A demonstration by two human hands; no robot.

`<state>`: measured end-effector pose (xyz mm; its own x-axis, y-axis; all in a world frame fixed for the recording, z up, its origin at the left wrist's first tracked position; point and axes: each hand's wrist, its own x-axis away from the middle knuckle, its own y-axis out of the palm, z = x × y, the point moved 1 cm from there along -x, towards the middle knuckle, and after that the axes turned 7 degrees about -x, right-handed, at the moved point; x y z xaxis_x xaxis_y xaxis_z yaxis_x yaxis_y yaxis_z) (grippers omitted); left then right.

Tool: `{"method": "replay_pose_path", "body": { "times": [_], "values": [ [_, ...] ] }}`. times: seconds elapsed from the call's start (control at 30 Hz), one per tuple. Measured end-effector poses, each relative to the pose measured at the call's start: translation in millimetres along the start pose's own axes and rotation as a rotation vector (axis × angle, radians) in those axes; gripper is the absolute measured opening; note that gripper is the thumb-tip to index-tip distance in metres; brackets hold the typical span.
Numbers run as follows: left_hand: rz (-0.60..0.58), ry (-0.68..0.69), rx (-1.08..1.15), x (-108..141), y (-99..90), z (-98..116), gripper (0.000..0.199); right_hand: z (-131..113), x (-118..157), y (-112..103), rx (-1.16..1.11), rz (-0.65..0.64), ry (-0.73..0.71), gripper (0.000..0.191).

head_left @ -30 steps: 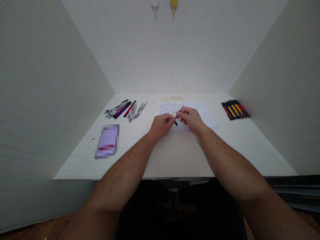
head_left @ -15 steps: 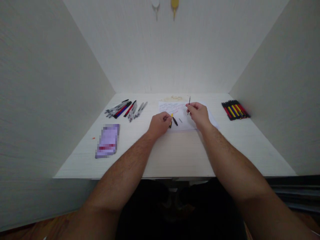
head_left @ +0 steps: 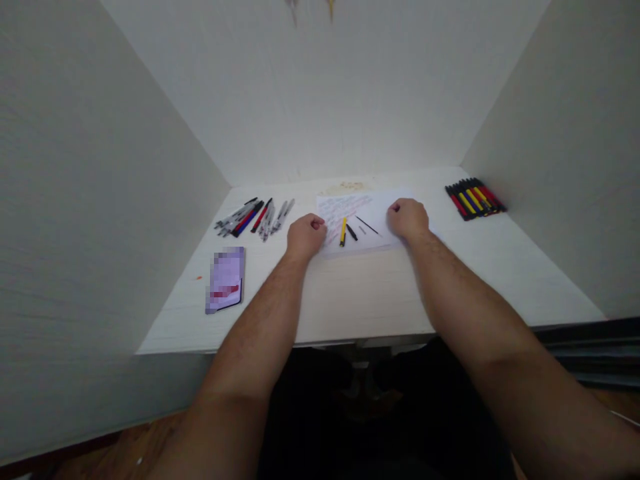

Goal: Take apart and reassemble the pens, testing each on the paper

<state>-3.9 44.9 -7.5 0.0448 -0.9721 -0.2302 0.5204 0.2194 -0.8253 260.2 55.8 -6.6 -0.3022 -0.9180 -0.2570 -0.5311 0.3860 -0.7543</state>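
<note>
On the white paper [head_left: 385,207] with handwriting lie a yellow pen barrel [head_left: 343,231], a black pen part [head_left: 352,232], a small grey piece [head_left: 363,230] and a thin dark refill [head_left: 367,225]. My left hand [head_left: 306,237] rests closed at the paper's left edge, left of the yellow barrel. At the right part of the paper is my right hand [head_left: 409,219], curled into a fist, right of the refill. Nothing shows in either hand.
Clear, red and blue pens [head_left: 250,217] lie at the left of the white table [head_left: 350,293]. A phone [head_left: 226,279] is nearer the front left. A row of coloured pens [head_left: 475,199] lies at the right, by the side wall.
The refill has left my right hand and lies on the paper. My hands have moved apart, the left one away from the yellow barrel. The view has shifted slightly.
</note>
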Motion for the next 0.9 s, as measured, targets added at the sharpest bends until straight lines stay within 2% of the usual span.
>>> {"method": "replay_pose_path", "body": {
  "times": [0.5, 0.9],
  "values": [
    [-0.023, -0.017, -0.005, -2.7, 1.2, -2.0, 0.021, 9.2, -6.1, 7.0, -0.133, 0.040, 0.015, 0.015],
    [-0.007, -0.007, 0.013, -3.9, 2.5, -4.2, 0.020, 6.3, -5.3, 8.7, -0.102, 0.038, 0.018, 0.016]
  ]
}}
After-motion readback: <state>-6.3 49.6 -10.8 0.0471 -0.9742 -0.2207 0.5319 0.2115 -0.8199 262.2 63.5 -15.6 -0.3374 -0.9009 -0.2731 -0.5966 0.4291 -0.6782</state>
